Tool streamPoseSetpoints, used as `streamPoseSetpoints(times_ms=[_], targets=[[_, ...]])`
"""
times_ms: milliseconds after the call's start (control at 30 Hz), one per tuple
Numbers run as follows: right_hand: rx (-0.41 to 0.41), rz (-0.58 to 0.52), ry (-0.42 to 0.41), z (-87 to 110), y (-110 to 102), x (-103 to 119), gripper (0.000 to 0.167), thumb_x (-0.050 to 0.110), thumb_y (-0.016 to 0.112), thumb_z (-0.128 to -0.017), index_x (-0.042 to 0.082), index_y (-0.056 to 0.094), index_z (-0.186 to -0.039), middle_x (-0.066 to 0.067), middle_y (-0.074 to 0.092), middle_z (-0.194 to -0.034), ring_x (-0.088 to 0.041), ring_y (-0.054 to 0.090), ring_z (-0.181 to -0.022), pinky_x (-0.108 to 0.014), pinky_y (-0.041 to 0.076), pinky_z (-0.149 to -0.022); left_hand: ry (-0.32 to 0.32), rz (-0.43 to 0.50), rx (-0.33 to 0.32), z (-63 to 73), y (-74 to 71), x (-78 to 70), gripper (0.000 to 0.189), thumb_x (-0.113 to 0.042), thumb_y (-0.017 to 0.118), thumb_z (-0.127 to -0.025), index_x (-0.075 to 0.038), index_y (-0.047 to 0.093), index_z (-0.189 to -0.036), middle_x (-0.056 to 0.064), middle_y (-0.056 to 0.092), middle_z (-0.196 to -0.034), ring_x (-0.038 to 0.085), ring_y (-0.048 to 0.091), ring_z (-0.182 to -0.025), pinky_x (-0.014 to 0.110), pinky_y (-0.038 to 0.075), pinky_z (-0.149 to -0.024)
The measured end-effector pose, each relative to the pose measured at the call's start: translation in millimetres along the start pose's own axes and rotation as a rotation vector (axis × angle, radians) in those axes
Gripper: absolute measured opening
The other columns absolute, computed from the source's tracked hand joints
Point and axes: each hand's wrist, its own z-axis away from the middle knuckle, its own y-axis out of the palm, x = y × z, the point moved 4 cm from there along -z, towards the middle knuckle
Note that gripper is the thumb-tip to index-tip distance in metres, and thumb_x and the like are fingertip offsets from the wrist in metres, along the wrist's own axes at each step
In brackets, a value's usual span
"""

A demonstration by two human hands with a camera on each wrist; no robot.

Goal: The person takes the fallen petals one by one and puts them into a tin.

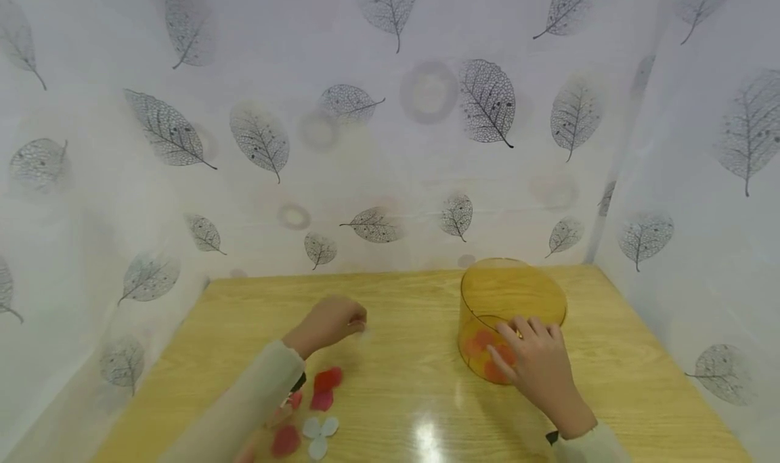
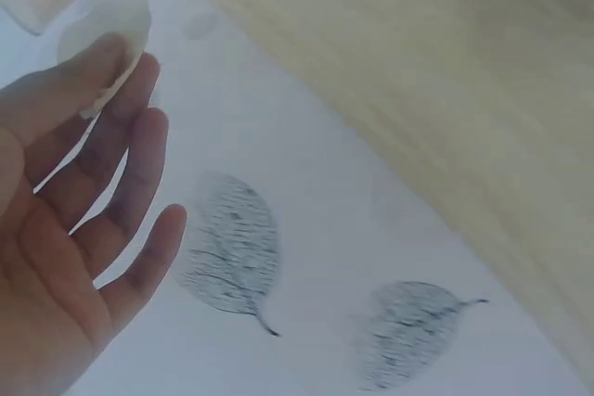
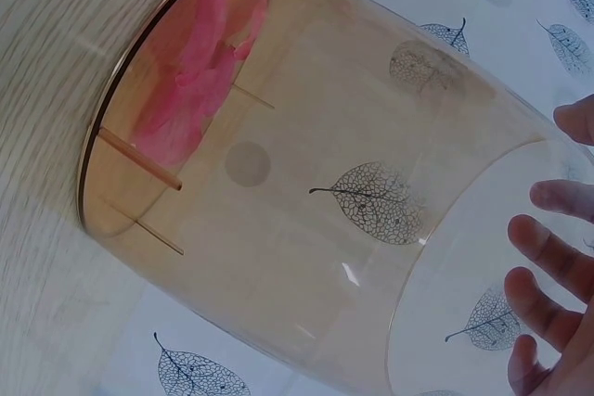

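Over the middle left of the table, my left hand pinches a whitish petal between thumb and index finger. The other fingers are spread and slightly bent in the left wrist view. My right hand is beside a transparent amber container, its fingers loosely bent around nothing. In the right wrist view those fingers are near the container's open rim and look apart from it. Pink-red petals lie at the bottom inside the container.
On the table, near the left forearm, lie a red and pink petal pair, a dark red petal and a white flower-shaped piece. The left sleeve partly covers more petals. Leaf-printed white sheets surround the table's back and sides.
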Motion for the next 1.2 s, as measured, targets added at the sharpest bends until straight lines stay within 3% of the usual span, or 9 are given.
streamPoseSetpoints(times_ms=[100, 267, 467, 900, 1000, 1200], targets=[[0.000, 0.008, 0.003, -0.3, 0, -2, 0.056, 0.053, 0.026, -0.096, 0.012, 0.063, -0.091, -0.006, 0.057, -0.077, -0.027, 0.052, -0.065, -0.039, 0.035, -0.057, 0.000, 0.005, -0.042, -24.3, -14.0, -14.7, 0.009, -0.023, 0.067, -0.086, -0.016, 0.068, -0.080, -0.006, 0.068, -0.076, 0.007, 0.059, -0.068, 0.025, 0.049, -0.065], [0.004, 0.006, 0.000, -1.4, 2, -3, 0.057, 0.053, 0.025, -0.096, 0.011, 0.064, -0.091, -0.006, 0.057, -0.077, -0.027, 0.051, -0.065, -0.039, 0.035, -0.058, 0.070, -0.003, -0.141, -64.4, -29.0, -44.2, 0.010, -0.025, 0.066, -0.087, -0.016, 0.070, -0.086, -0.004, 0.070, -0.081, 0.009, 0.062, -0.071, 0.026, 0.050, -0.069], [0.030, 0.000, -0.007, -1.3, 3, -1, 0.059, 0.054, 0.025, -0.096, 0.012, 0.065, -0.091, -0.005, 0.056, -0.076, -0.025, 0.050, -0.065, -0.037, 0.035, -0.057, 0.114, -0.036, -0.216, -97.5, -33.0, -76.4, 0.011, -0.027, 0.065, -0.088, -0.017, 0.070, -0.087, -0.006, 0.071, -0.082, 0.008, 0.062, -0.071, 0.025, 0.050, -0.071], [0.020, 0.015, 0.000, 1.6, 0, -2, 0.058, 0.054, 0.024, -0.097, 0.013, 0.064, -0.092, -0.005, 0.056, -0.077, -0.026, 0.051, -0.066, -0.038, 0.034, -0.057, 0.128, -0.087, -0.117, -155.3, -21.3, -131.8, 0.015, -0.030, 0.059, -0.092, -0.019, 0.071, -0.092, -0.008, 0.071, -0.083, 0.003, 0.061, -0.068, 0.018, 0.049, -0.067], [0.019, 0.016, -0.001, 1.1, 0, -2, 0.057, 0.054, 0.024, -0.097, 0.012, 0.064, -0.091, -0.005, 0.056, -0.077, -0.026, 0.051, -0.066, -0.038, 0.034, -0.057, 0.106, -0.117, -0.087, -167.9, -13.0, -137.0, 0.016, -0.030, 0.058, -0.093, -0.020, 0.071, -0.091, -0.009, 0.070, -0.082, 0.002, 0.058, -0.065, 0.017, 0.047, -0.065], [0.022, 0.018, 0.002, -0.5, -1, -1, 0.057, 0.053, 0.025, -0.096, 0.012, 0.064, -0.091, -0.006, 0.056, -0.076, -0.027, 0.051, -0.066, -0.038, 0.034, -0.057, 0.085, -0.170, -0.061, -186.5, -5.3, -141.4, 0.027, -0.025, 0.054, -0.095, -0.019, 0.060, -0.070, -0.008, 0.053, -0.059, 0.005, 0.037, -0.052, 0.020, 0.034, -0.055]])
